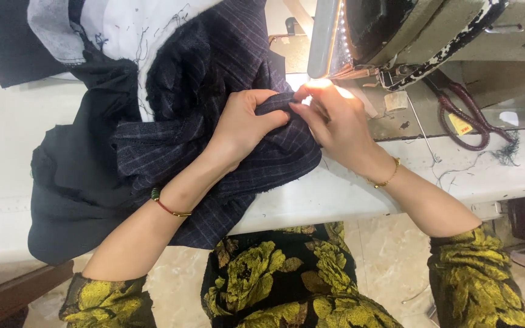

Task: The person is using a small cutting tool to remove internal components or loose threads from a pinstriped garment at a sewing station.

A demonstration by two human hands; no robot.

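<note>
Checked dark cloth [226, 152] lies bunched on the white table [347, 194], trailing away to the left from the sewing machine [396, 36]. The left hand [241, 127] grips a fold with curled fingers; the right hand [335, 118], nearer the needle, pinches the edge shut beneath the lamp.

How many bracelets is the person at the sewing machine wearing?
2. A red cord bracelet with a green bead sits on the left wrist, resting on the dark striped cloth. A thin gold bracelet sits on the right wrist, over the white table. The sleeves might hide more.
</note>
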